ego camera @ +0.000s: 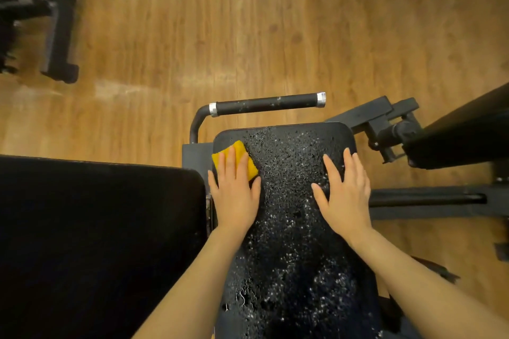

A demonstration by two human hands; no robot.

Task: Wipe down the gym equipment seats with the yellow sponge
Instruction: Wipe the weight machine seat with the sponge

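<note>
Yellow soft square sponge [237, 159] is lying on the wet black padded seat [289, 201], flat under the left hand [235, 195]. Right hand [345, 195] is resting flat, fingers straight. Sponge looks light and squishy; press on top.

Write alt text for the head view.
The left hand presses a yellow sponge flat on a wet, speckled black seat pad, and the right hand rests open beside it. A black handle lies beyond, over wooden floor.
</note>
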